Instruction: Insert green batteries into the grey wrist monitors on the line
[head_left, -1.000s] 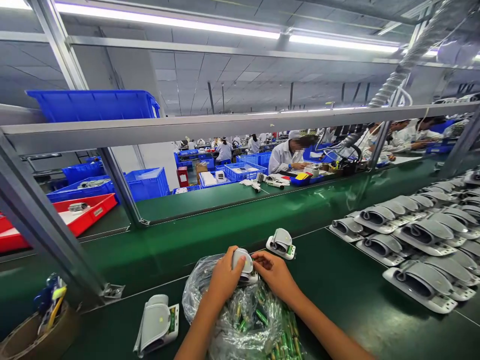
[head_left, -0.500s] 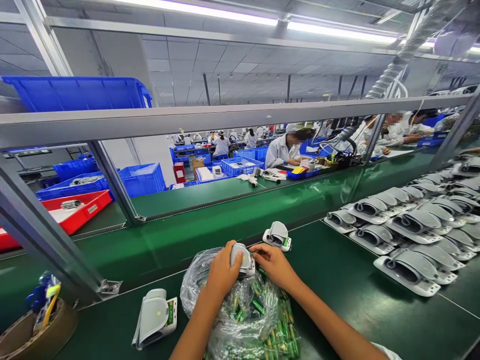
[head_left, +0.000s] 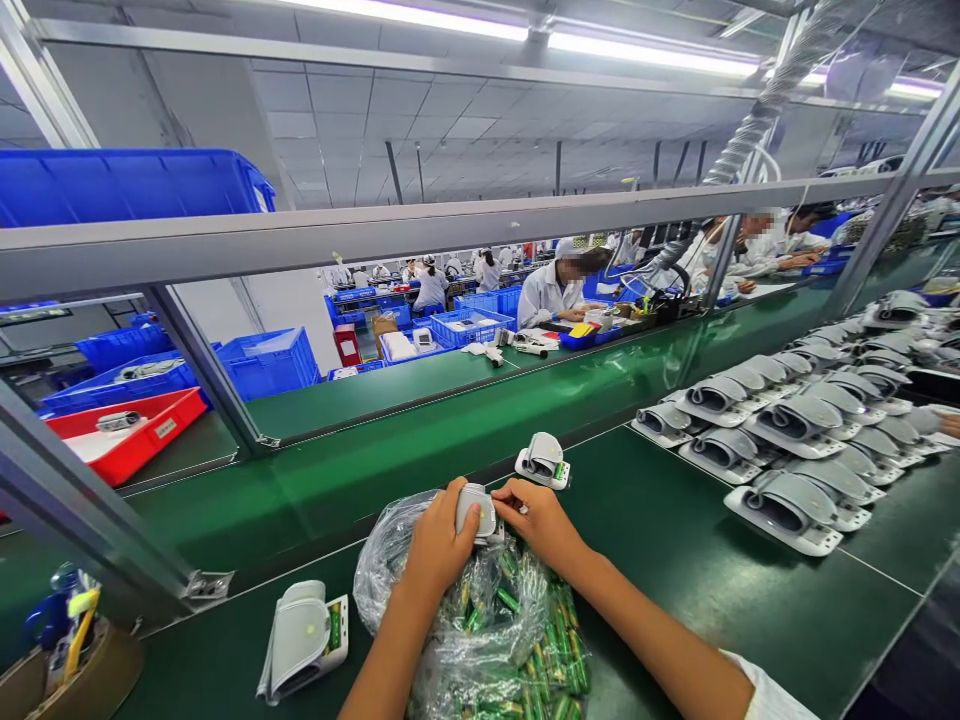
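Our left hand (head_left: 439,545) wraps the unit (head_left: 474,508), fingers curled tight round its shell, just above the bag (head_left: 420,560) of green cells (head_left: 559,650) on the belt (head_left: 675,600). Right hand (head_left: 540,520) pinches narrow on the unit's right end; whether a cell sits under the fingertips we cannot tell. Our judgement: rest the left wrist on the bag, hold the unit level, press square rather than slanted. A second unit (head_left: 304,640) lies left, a third unit (head_left: 541,460) just beyond
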